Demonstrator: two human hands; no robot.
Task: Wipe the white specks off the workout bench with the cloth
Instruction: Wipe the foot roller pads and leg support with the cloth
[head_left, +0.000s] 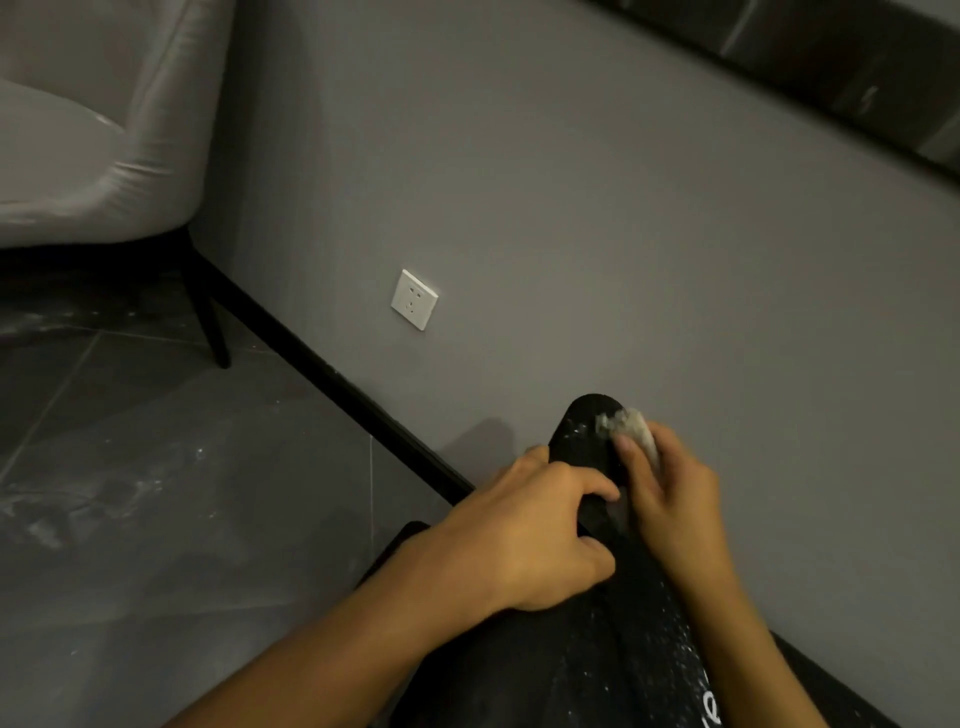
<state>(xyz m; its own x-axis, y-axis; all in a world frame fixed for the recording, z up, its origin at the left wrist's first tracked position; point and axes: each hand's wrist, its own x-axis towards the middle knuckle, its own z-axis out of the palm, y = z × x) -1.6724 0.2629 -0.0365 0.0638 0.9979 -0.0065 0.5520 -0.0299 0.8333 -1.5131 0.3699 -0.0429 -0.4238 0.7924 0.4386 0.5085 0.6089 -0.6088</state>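
Wiping under way: right hand (670, 499) grips cloth (631, 423) at far tip of bench (639, 649), left hand (524, 540) clasps its edge (specks (670, 660) dot the nearer stretch, likely next).

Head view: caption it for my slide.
Right hand presses cloth on the speckled bench end; left hand grips its edge.

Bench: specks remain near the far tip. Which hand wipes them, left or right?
Right, probably. The right hand holds the cloth beside the specks at the bench tip; the left hand grips the bench edge with no cloth.
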